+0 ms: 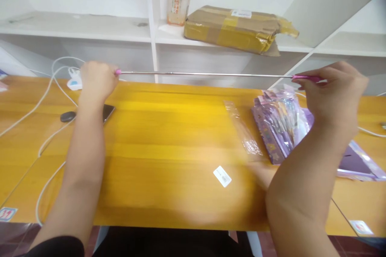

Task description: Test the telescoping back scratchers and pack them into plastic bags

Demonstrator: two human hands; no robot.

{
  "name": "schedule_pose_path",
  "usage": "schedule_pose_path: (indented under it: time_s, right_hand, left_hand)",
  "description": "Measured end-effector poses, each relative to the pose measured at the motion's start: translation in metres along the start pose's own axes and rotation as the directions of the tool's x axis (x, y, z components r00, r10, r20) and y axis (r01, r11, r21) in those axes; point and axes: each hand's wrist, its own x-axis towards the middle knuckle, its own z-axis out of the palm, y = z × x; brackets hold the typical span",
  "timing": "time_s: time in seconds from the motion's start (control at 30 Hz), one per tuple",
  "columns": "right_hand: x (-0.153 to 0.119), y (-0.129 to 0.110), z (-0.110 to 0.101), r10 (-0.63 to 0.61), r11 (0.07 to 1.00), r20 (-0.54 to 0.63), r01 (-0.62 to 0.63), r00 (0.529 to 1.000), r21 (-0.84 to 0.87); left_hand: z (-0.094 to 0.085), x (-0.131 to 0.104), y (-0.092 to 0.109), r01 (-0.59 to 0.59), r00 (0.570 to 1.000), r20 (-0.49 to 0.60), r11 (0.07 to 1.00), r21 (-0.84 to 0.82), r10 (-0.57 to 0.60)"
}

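Observation:
A thin silver telescopic rod [205,74] with pink ends stretches level between my two hands, above the back of the table. My left hand [98,78] is a fist around one end, with a bit of pink showing beside it. The other end, a longer pink handle [307,78], is pinched in the fingers of my right hand [336,88]. Below the rod, a clear plastic sleeve [243,130] and a small white barcode label [222,176] lie on the wooden table [157,148]. What exactly my left fist covers is hidden.
Purple packs in clear wrapping [279,120] are piled under my right arm. Near my left forearm are a phone [107,112], a black mouse [68,117] and white cables [45,92]. Behind, a shelf holds a taped cardboard box [232,28] and an orange package [178,1].

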Motion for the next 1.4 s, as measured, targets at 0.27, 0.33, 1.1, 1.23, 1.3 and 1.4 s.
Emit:
schedule_pose_path:
  time_s: [0.27, 0.33, 1.1, 1.23, 1.3, 1.4]
  right_hand:
    - [0.001, -0.043, 0.005, -0.107, 0.994, 0.107, 0.104, 0.989, 0.028]
    - [-0.001, -0.059, 0.012, -0.153, 0.988, 0.169, 0.155, 0.974, 0.004]
    - [-0.075, -0.223, 0.049, -0.519, 0.822, 0.511, 0.563, 0.684, 0.081]
    - [-0.077, -0.224, 0.054, -0.505, 0.812, 0.596, 0.578, 0.625, 0.081]
    - [-0.079, -0.225, 0.057, -0.480, 0.821, 0.630, 0.565, 0.610, 0.077]
    - [-0.074, -0.219, 0.059, -0.465, 0.830, 0.625, 0.554, 0.627, 0.063]
  left_hand:
    - [-0.007, -0.009, 0.021, -0.043, 0.999, 0.025, 0.999, -0.007, 0.044]
    - [-0.011, -0.011, 0.036, -0.058, 0.997, 0.048, 0.998, -0.036, 0.060]
    - [-0.003, -0.069, 0.153, -0.338, 0.937, 0.033, 0.928, -0.159, 0.347]
    - [-0.001, -0.072, 0.158, -0.339, 0.939, 0.003, 0.928, -0.154, 0.343]
    - [0.000, -0.072, 0.157, -0.333, 0.940, 0.018, 0.929, -0.163, 0.340]
    - [0.001, -0.064, 0.149, -0.284, 0.952, 0.062, 0.938, -0.197, 0.301]
